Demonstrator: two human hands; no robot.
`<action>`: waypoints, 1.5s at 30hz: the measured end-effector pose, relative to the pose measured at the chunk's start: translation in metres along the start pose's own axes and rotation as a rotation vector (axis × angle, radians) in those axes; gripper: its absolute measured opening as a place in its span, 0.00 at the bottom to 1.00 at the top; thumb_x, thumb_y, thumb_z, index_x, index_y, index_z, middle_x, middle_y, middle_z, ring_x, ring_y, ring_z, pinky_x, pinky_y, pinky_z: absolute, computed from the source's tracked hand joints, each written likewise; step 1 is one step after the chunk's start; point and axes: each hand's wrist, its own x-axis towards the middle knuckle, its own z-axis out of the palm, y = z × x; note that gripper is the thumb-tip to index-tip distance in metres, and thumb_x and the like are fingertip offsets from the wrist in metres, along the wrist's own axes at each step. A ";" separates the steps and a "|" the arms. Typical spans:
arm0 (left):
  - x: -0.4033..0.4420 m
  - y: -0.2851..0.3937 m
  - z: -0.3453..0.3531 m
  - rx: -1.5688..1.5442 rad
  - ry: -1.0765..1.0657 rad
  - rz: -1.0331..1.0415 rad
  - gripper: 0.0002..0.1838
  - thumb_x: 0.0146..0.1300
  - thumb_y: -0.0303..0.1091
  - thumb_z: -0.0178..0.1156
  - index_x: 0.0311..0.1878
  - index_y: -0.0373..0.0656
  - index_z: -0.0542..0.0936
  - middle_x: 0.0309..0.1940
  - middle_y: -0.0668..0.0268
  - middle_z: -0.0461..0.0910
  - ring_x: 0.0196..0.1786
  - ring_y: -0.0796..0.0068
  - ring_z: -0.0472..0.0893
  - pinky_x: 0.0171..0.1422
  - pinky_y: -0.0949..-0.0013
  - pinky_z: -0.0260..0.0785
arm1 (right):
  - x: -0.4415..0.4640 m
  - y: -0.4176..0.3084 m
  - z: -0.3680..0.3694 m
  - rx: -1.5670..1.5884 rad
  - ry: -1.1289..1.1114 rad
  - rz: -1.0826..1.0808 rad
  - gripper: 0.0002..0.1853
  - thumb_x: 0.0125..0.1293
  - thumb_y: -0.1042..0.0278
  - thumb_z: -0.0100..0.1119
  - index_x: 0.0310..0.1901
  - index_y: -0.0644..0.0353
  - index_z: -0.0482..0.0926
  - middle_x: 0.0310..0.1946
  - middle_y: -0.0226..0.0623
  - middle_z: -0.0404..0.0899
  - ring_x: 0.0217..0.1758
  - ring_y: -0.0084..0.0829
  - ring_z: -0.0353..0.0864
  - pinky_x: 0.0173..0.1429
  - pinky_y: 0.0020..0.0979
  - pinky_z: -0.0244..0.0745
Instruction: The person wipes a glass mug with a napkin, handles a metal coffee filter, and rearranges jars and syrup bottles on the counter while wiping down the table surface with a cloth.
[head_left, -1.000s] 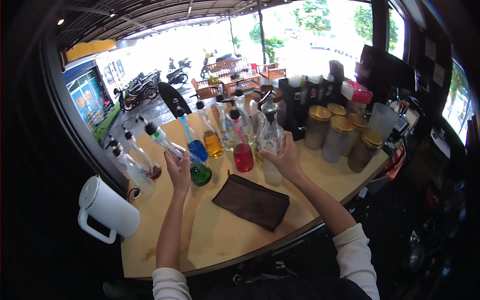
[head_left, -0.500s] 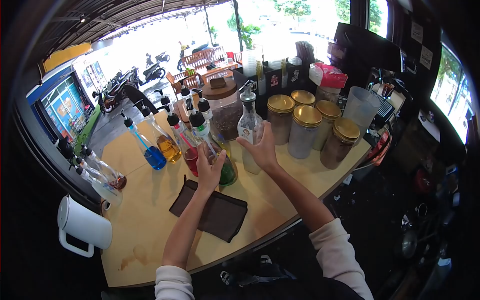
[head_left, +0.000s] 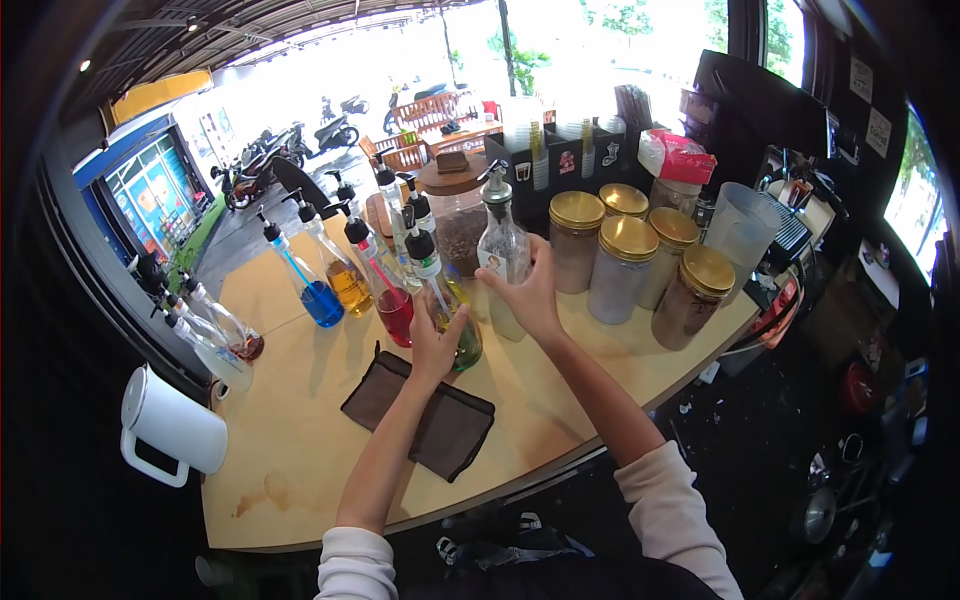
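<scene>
My left hand (head_left: 438, 338) is wrapped round the green syrup bottle (head_left: 467, 350), which has a black pump top and stands on the wooden counter (head_left: 300, 430). Beside it, my right hand (head_left: 528, 290) grips a clear glass bottle (head_left: 503, 245) with a metal spout and a small label. Left of the green bottle are pump bottles of red (head_left: 396, 317), amber (head_left: 349, 286) and blue (head_left: 321, 303) liquid. A folded dark brown cloth (head_left: 452, 430) lies in front of them, partly under my left forearm.
Several gold-lidded jars (head_left: 627, 240) stand at the right, near a clear plastic pitcher (head_left: 741, 225). A wooden-lidded jar (head_left: 458, 215) is behind the bottles. On the left are a white jug (head_left: 178, 425) and more pump bottles (head_left: 225, 325). A black cup holder (head_left: 575, 160) stands behind.
The green bottle in my left hand has moved right, from beside the blue bottle to beside the clear bottle. The view has also shifted. My right hand still holds the clear bottle.
</scene>
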 end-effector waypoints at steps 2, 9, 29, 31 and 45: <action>-0.005 0.001 0.002 0.024 0.084 0.085 0.34 0.59 0.37 0.64 0.62 0.32 0.58 0.56 0.53 0.67 0.58 0.65 0.70 0.63 0.63 0.62 | 0.003 -0.015 -0.009 -0.044 0.069 -0.062 0.34 0.52 0.59 0.72 0.55 0.65 0.63 0.46 0.37 0.70 0.52 0.28 0.69 0.54 0.27 0.66; -0.051 0.068 -0.001 0.098 0.370 0.594 0.31 0.58 0.38 0.60 0.61 0.36 0.61 0.51 0.56 0.66 0.58 0.63 0.68 0.67 0.54 0.54 | 0.005 -0.117 -0.008 0.588 0.105 -0.047 0.08 0.67 0.72 0.54 0.46 0.61 0.69 0.36 0.26 0.68 0.35 0.15 0.65 0.40 0.18 0.62; -0.117 -0.020 -0.260 1.140 -0.023 0.144 0.32 0.63 0.52 0.52 0.67 0.47 0.63 0.71 0.60 0.55 0.74 0.60 0.51 0.73 0.40 0.33 | -0.144 -0.128 0.248 1.137 -0.960 1.141 0.15 0.68 0.59 0.51 0.51 0.57 0.74 0.49 0.32 0.75 0.54 0.28 0.73 0.57 0.34 0.68; -0.122 -0.019 -0.278 1.166 0.049 0.092 0.27 0.64 0.45 0.52 0.63 0.43 0.67 0.65 0.59 0.63 0.70 0.64 0.61 0.73 0.41 0.35 | -0.150 -0.122 0.256 0.940 -1.042 1.006 0.15 0.67 0.57 0.51 0.49 0.57 0.75 0.47 0.31 0.76 0.54 0.26 0.71 0.58 0.36 0.66; -0.029 -0.096 -0.304 0.493 0.192 -0.111 0.31 0.56 0.31 0.61 0.63 0.39 0.63 0.54 0.55 0.67 0.54 0.60 0.74 0.62 0.59 0.65 | -0.125 -0.068 0.213 -0.042 -0.981 -0.211 0.15 0.56 0.68 0.62 0.44 0.64 0.75 0.45 0.46 0.74 0.43 0.44 0.79 0.49 0.38 0.74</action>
